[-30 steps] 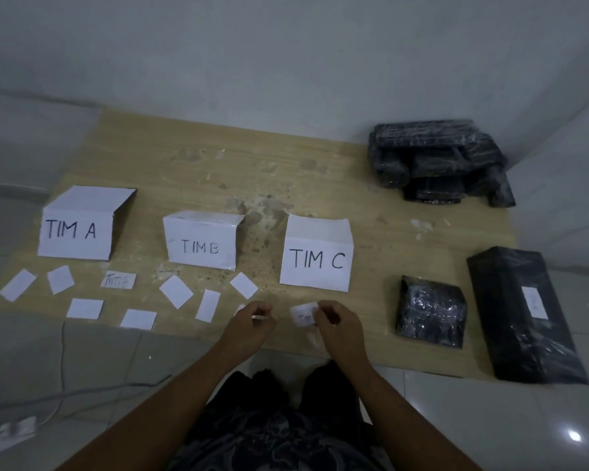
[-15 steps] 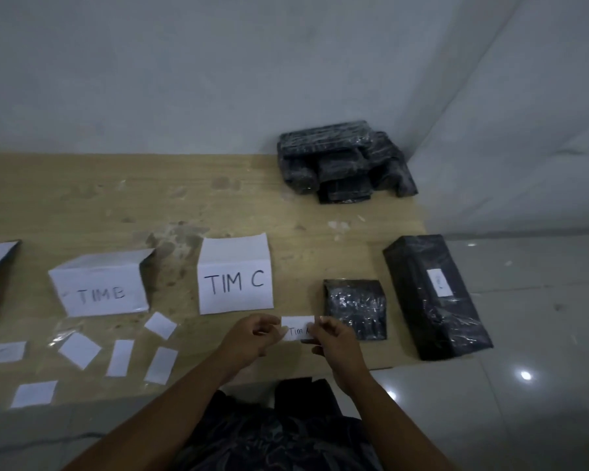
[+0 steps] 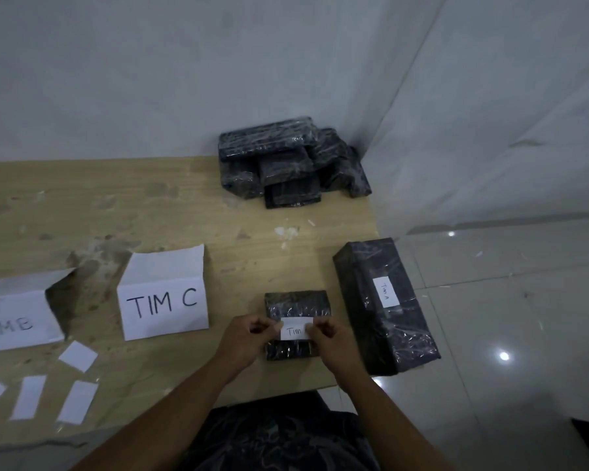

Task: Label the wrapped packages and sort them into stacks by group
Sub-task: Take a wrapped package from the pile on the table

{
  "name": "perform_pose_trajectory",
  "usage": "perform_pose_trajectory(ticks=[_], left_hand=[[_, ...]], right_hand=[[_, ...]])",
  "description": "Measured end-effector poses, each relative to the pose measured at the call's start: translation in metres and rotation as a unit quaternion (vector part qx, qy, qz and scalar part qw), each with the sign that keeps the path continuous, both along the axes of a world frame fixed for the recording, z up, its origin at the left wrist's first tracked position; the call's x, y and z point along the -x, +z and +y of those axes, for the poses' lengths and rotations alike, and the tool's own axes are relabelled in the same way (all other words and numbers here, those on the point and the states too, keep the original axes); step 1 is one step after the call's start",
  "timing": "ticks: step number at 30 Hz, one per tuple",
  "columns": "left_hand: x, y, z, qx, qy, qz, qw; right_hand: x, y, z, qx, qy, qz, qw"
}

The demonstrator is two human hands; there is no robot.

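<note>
Pinching a small white paper slip handwritten "Tim" [image 3: 296, 329] by both short ends: left hand [image 3: 245, 338] at the left end, right hand [image 3: 330, 341] at the right end. Thumb and forefinger of each closed on the paper, remaining fingers curled in. Holding it stretched flat over the near half of a small square package in glossy black plastic wrap [image 3: 296, 305]; cannot tell whether pressed onto the wrap or just above it.

Lying near the front edge of the pale wooden tabletop [image 3: 116, 205], that small package, between a folded white paper card lettered "TIM C" [image 3: 164, 297] and a long black wrapped box [image 3: 385, 321] bearing its own white label [image 3: 385, 292]. Farther back, against the wall, a heap of black wrapped packages [image 3: 293, 161]. At far left, a folded white card lettered "TIM B" [image 3: 14, 317] with blank white slips [image 3: 78, 356] in front.

Half a second ago, held just left of the small package, over bare wood; now carried rightward onto it, with both pinches unchanged. Also swung further right, the view.
</note>
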State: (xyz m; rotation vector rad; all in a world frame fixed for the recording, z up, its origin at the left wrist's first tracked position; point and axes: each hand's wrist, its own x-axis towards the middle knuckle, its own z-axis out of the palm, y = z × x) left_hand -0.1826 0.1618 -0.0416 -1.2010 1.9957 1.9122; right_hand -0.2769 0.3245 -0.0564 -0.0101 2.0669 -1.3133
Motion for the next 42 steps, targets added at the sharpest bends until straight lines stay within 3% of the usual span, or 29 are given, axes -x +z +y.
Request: perform_pose_trajectory(ticks=[8,12,21,29,32,37,42], left_hand=[[0.007,-0.006,0.021,0.033,0.071,-0.029,0.997],[0.008,-0.011,0.027,0.081,0.102,-0.043,0.991],[0.011,-0.014,0.036,0.168,0.066,-0.025,0.983],[0.01,-0.024,0.03,0.184,0.036,-0.035,0.982],[0.01,-0.027,0.031,0.179,0.042,-0.035,0.982],[0.009,-0.029,0.03,0.178,0.059,-0.056,0.981],[0.008,-0.034,0.033,0.167,-0.026,-0.055,0.984]], right_hand=[[0.007,-0.009,0.003,-0.006,-0.025,0.009,1.0],[0.006,-0.007,0.001,-0.045,0.024,0.064,0.997],[0.004,-0.009,0.003,-0.109,0.075,0.164,0.978],[0.005,-0.015,0.001,-0.149,0.133,0.263,0.944],[0.005,-0.017,0.001,-0.163,0.131,0.252,0.945],[0.004,-0.02,0.005,-0.179,0.043,0.262,0.947],[-0.001,-0.015,0.004,-0.102,0.025,0.164,0.981]])
